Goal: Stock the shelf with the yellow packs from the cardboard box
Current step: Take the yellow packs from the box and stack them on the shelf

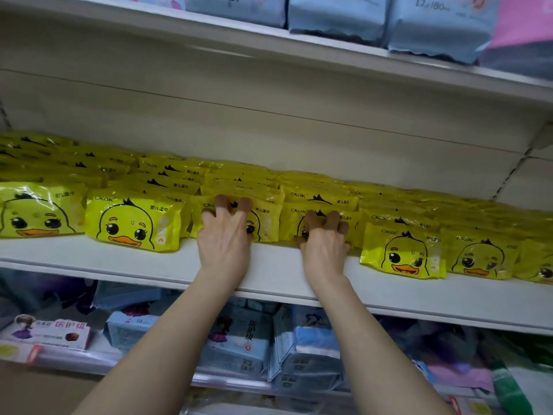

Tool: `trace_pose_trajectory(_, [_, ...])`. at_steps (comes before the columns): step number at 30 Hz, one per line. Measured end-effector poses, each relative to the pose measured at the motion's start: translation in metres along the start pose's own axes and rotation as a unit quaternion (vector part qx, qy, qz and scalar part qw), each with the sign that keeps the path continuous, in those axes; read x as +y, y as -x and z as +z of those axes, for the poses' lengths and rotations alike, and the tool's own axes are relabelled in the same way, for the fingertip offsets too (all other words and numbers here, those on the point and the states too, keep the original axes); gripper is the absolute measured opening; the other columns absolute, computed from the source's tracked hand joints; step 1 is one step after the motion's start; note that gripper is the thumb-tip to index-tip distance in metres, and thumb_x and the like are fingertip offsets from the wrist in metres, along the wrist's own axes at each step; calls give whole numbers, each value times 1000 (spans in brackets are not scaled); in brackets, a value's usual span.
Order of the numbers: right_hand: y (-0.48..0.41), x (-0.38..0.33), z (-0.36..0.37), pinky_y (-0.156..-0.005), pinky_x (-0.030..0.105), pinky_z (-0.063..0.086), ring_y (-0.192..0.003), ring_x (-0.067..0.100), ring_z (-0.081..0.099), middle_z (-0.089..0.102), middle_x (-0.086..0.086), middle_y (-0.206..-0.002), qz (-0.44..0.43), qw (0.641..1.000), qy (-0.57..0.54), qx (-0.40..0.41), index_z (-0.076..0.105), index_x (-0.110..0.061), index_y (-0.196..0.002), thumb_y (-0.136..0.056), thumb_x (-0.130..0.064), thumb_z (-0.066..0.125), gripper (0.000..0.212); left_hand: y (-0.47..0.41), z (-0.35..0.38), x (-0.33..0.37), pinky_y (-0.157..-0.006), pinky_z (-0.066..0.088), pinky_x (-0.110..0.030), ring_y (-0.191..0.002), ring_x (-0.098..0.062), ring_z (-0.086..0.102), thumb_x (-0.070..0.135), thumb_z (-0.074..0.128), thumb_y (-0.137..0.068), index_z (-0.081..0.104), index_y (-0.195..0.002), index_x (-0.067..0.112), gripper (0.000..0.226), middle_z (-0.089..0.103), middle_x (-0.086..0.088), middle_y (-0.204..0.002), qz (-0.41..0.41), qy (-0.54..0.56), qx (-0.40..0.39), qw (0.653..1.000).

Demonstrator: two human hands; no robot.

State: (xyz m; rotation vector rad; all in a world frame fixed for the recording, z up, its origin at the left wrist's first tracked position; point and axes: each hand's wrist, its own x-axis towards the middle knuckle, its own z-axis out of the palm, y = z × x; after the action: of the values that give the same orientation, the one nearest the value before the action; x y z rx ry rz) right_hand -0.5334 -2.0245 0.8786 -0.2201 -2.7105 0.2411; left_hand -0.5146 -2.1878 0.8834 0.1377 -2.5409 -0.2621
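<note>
Rows of yellow packs with a duck face stand upright along the white shelf (269,265). My left hand (224,235) lies against the front of one yellow pack (263,223), its fingers spread and hooked over the pack's top edge. My right hand (324,239) rests on the neighbouring yellow pack (293,220), fingers curled over its top. Both of these packs sit further back than the front packs on either side (133,223) (402,253). The cardboard box is out of view.
Above is another shelf holding blue packs (437,28) and a pink one (523,19). Below the white shelf stand blue and white packs (305,348) and a pink-labelled box (51,332). A strip of bare shelf board runs in front of the yellow packs.
</note>
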Motion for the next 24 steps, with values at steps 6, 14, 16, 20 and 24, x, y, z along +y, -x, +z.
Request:
trace_pose_trajectory(6, [11, 6, -11, -91, 46, 46, -122, 37, 39, 39, 14, -135, -19, 998, -49, -18, 51, -22, -131, -88, -40, 67, 49, 7, -1, -1, -49, 34, -31, -87, -32, 50, 27, 73, -81, 43, -124, 27, 53, 46, -14, -115, 18, 10, 6, 1000])
trace_pose_trajectory(14, [45, 40, -34, -79, 41, 47, -106, 29, 49, 54, 10, -113, -52, 988, -102, 105, 60, -18, -115, -88, -29, 68, 29, 29, -9, 32, -53, 35, -31, -84, -30, 55, 8, 75, -76, 60, -108, 20, 37, 56, -9, -103, 133, 78, 23, 988])
trace_pose_trajectory(16, [49, 58, -42, -79, 42, 48, -106, 29, 48, 54, 9, -113, -29, 989, -91, 116, 60, -19, -114, -88, -27, 68, 28, 31, -11, 50, -54, 41, -33, -88, -30, 58, 10, 75, -79, 60, -110, 21, 37, 58, -8, -104, 156, 96, 2, 983])
trace_pose_trajectory(20, [48, 103, -56, -83, 45, 45, -109, 31, 45, 51, 10, -115, 39, 990, -64, 120, 59, -23, -115, -86, -26, 70, 32, 33, -4, 83, -56, 40, -34, -91, -30, 57, 15, 70, -84, 57, -117, 24, 36, 56, -7, -107, 180, 92, -15, 979])
trace_pose_trajectory(24, [35, 134, -59, -85, 49, 47, -114, 33, 41, 45, 11, -118, 71, 994, -44, 76, 56, -25, -118, -84, -30, 72, 38, 31, 4, 107, -60, 46, -35, -94, -29, 56, 25, 68, -87, 55, -119, 24, 35, 56, -8, -109, 163, 84, -33, 983])
